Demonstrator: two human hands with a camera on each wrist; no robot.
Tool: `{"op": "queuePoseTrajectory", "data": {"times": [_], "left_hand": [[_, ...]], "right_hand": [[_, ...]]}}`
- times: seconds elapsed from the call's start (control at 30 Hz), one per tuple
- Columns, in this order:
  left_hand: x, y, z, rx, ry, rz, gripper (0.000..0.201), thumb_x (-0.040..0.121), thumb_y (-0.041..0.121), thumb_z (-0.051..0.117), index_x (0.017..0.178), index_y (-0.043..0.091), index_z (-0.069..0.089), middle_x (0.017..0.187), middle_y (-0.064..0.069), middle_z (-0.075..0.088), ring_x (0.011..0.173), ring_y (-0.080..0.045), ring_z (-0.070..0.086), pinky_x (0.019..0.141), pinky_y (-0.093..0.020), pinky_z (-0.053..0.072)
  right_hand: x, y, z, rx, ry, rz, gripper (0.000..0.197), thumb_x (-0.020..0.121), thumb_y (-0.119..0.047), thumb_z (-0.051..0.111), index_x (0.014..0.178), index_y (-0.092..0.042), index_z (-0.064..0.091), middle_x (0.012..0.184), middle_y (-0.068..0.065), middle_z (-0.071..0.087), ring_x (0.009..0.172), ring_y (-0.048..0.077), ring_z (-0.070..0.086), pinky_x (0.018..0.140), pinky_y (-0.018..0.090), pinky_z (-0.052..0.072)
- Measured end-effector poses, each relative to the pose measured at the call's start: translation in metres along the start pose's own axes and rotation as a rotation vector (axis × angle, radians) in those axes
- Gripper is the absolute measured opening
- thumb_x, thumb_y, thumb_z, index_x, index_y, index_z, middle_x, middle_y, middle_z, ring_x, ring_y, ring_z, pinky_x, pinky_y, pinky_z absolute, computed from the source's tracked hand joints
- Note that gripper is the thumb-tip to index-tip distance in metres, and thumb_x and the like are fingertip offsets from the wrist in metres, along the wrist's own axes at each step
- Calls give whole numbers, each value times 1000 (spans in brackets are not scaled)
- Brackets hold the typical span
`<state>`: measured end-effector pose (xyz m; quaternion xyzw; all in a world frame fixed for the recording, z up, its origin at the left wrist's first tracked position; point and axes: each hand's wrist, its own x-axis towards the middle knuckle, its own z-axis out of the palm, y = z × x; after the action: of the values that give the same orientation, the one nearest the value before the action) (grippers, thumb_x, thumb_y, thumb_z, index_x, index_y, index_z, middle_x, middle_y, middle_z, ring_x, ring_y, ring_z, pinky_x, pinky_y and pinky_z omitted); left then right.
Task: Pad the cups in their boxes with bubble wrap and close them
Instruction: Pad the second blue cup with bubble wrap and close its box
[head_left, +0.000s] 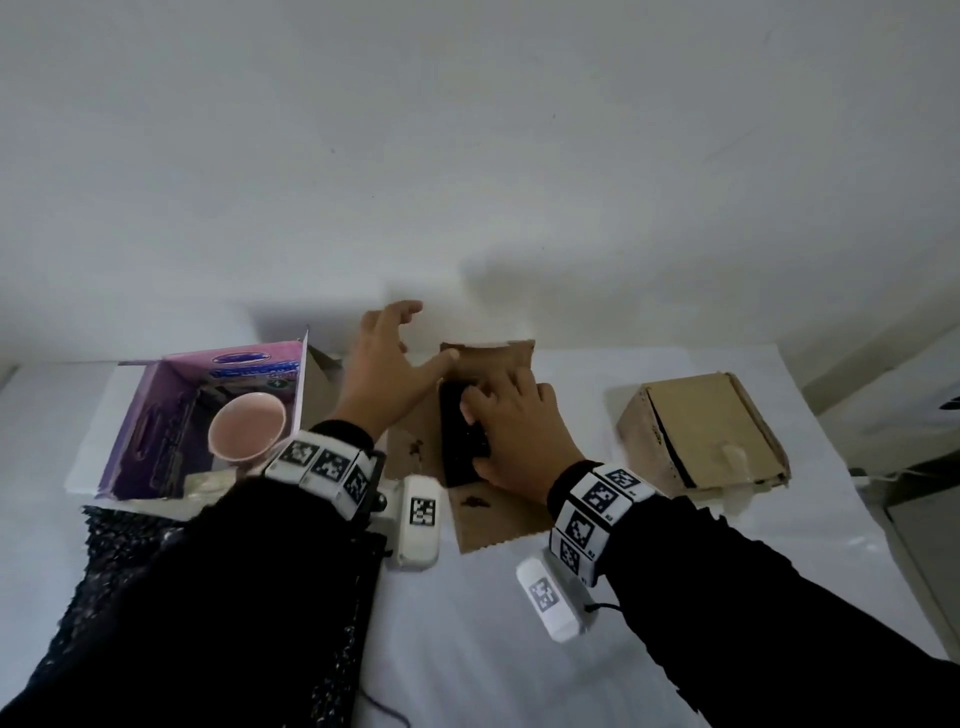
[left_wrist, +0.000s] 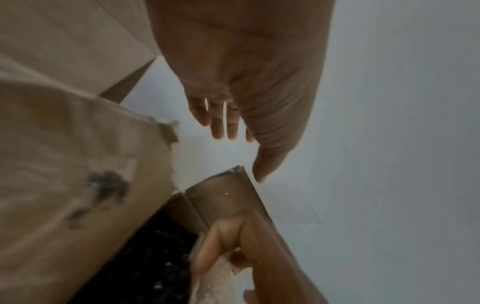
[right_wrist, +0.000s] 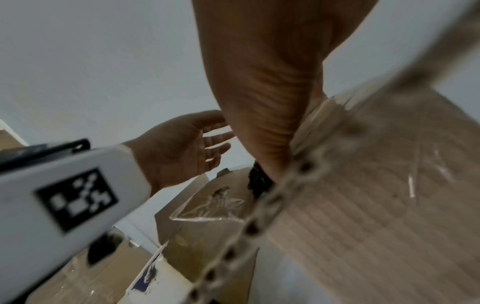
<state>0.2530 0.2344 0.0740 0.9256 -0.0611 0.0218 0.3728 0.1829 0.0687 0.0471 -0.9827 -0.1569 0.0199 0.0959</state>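
We see a white table (head_left: 467, 623) against a pale wall, and on it three boxes. At the left stands a purple box (head_left: 156, 415) with its flaps up and a pink cup (head_left: 248, 426) inside it, uncovered; a dark sheet of bubble wrap (head_left: 130, 530) lies in front of that box, partly under our left sleeve. At the right sits a brown cardboard box (head_left: 706, 431) with its flaps down, well apart from both hands. Between them is the open cardboard box (head_left: 493, 525) we are working on, its flaps spread flat. Inside it lies black bubble wrap (head_left: 460, 447), and our right hand (head_left: 511, 431) rests on it, fingers bent down onto the wrap and pressing it into the opening — whether they pinch it we cannot tell. Our left hand (head_left: 387, 374) is spread wide and holds nothing, fingers straight, the thumb reaching toward the far flap (head_left: 493, 358); the left wrist view shows the thumb tip just beside the flap's edge, perhaps not touching.
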Motion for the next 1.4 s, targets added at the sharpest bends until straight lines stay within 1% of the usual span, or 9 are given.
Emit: {"op": "queuePoseTrajectory", "data": {"times": [0.1,0.27,0.43,0.67,0.77,1.03,1.13,1.27,1.4], "left_hand": [[-25,-23,-9,144,-13,-101,70,77,54,71,132,21,44,131,-8,43,115,-27,49,96,-39,44],[-58,-40,-13,-15,-49,-156,56,74,50,76,113,20,49,90,11,60,87,-14,63,71,-28,46],[-77,-34,-9,-109,-6,-26,56,74,45,79,118,25,50,94,14,61,74,-2,64,64,-23,52],[-95,-26,12,-122,39,250,55,84,58,59,127,24,49,122,12,50,107,-7,54,87,-24,48],[-102,-13,23,-148,-25,335,50,92,53,50,128,18,49,124,6,51,114,-12,52,93,-30,47],[-95,-6,31,252,-452,443,97,67,90,41,147,39,24,150,13,38,136,-13,31,110,-36,30],[-78,-5,30,320,-446,529,71,80,78,37,134,36,53,138,12,55,128,-11,46,108,-31,35],[-56,-7,26,231,-402,295,42,86,60,57,118,34,64,107,9,70,96,-13,64,83,-29,50],[-51,-12,44,365,-149,154,55,71,56,73,114,27,56,112,5,54,104,-18,49,86,-33,43]], "right_hand": [[1,-5,1,-147,-78,-137,13,77,-28,61,89,-29,63,108,-7,59,115,28,43,97,50,26],[5,2,-4,-61,-299,-150,36,87,-48,40,76,-28,67,87,-13,62,109,16,48,106,57,7],[8,-5,-18,-145,-406,-166,30,91,-39,44,105,-34,71,129,-8,45,121,20,39,105,54,10],[12,15,-27,226,-5,-163,32,87,-28,54,118,-27,63,116,-4,62,105,20,54,86,36,44],[18,27,-32,343,106,-115,29,87,-20,53,114,-27,63,108,-4,57,97,15,54,80,32,46],[32,41,-38,517,8,0,40,93,-5,43,125,-21,60,129,-1,62,115,11,59,97,28,47],[34,42,-40,523,-13,6,44,93,-4,42,131,-20,55,134,0,57,120,10,56,96,20,42],[36,51,-39,475,-11,-16,42,88,-7,51,126,-23,58,126,0,60,113,14,59,91,30,48],[33,60,-41,456,105,-30,23,83,-16,63,104,-25,64,107,-6,62,95,12,60,84,34,51]]}}
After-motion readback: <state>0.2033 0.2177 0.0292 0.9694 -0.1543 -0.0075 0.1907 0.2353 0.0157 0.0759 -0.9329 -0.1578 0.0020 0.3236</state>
